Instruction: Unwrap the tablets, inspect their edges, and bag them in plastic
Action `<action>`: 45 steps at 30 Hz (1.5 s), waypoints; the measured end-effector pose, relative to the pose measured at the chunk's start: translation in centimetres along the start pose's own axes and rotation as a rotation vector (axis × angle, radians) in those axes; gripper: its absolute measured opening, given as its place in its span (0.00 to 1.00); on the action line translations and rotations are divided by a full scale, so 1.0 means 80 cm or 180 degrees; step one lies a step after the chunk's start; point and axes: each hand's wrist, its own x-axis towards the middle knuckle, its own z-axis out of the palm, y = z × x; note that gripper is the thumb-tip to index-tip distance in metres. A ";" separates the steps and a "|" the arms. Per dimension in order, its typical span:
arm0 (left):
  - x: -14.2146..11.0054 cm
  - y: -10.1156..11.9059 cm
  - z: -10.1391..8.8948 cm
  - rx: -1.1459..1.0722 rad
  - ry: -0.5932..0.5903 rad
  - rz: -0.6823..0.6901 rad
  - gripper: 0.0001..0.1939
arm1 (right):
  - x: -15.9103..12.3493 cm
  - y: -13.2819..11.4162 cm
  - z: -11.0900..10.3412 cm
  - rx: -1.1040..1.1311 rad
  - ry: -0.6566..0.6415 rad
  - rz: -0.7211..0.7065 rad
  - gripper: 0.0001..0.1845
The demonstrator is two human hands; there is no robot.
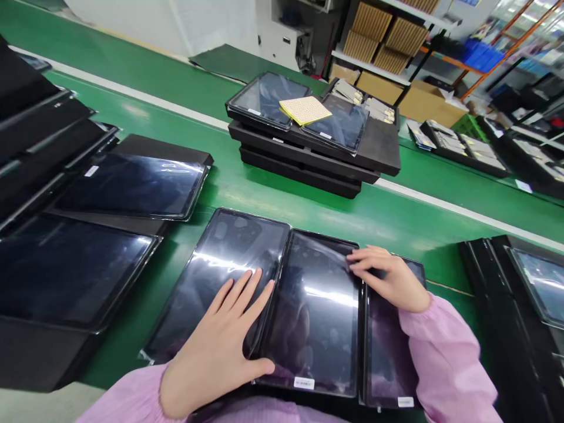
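Observation:
Three dark glass display panels lie side by side in front of me: the left panel (229, 252), the middle panel (321, 329) and the right panel (390, 352). My left hand (220, 346) is spread flat over the left panel, its thumb reaching onto the lower left edge of the middle one. At the middle panel's upper right corner, my right hand (383, 273) has its fingers pinched on what looks like a clear film (332, 249), raised slightly in a pale diagonal fold. White labels mark the lower edges of the middle and right panels.
Black foam trays with panels (145, 188) stand stacked at the left. Across the green bench (229, 176), more stacked trays (308, 158) carry panels and a yellow-edged pad (305, 110). Another black stack (506, 294) is close on the right.

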 end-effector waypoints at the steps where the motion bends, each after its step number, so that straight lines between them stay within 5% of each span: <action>1: -0.001 0.000 0.000 -0.0004 -0.0013 -0.0003 0.66 | -0.005 -0.003 -0.009 0.0303 -0.0269 -0.0084 0.08; 6: -0.004 0.002 0.002 -0.0055 0.0008 -0.0132 0.61 | -0.017 0.000 -0.038 0.1777 -0.0801 -0.0131 0.11; 13: -0.002 0.005 0.002 0.0217 0.0261 0.0026 0.64 | 0.000 0.019 -0.016 0.2856 -0.1161 0.0122 0.15; 22: -0.015 -0.009 0.015 0.0039 0.0094 -0.0032 0.62 | 0.001 0.012 -0.017 0.3130 -0.1297 0.0265 0.15; 30: -0.016 -0.011 0.032 -0.0047 0.0347 -0.0221 0.63 | -0.012 0.012 -0.029 0.3293 -0.1750 -0.0547 0.15; 34: -0.011 -0.009 0.023 -0.0141 0.0269 -0.0269 0.61 | -0.006 0.016 -0.030 0.3455 -0.2123 -0.1119 0.13; 36: -0.005 -0.008 0.014 -0.0213 0.0166 -0.0270 0.58 | 0.000 0.018 -0.027 0.3486 -0.2245 -0.1037 0.16; 38: 0.000 -0.007 0.007 -0.0295 0.0096 -0.0206 0.55 | 0.006 0.018 -0.022 0.3454 -0.1965 -0.0562 0.24; 40: 0.003 -0.006 0.004 -0.0303 0.0112 -0.0097 0.52 | 0.015 0.015 -0.015 0.3316 -0.1116 0.0024 0.29; 43: 0.003 -0.006 0.005 -0.0210 0.0189 0.0024 0.50 | 0.030 0.009 -0.004 0.2875 0.0026 0.0333 0.25; 45: 0.000 -0.008 0.008 -0.0182 0.0244 0.0079 0.48 | 0.039 0.004 0.002 0.2540 0.0210 0.0388 0.20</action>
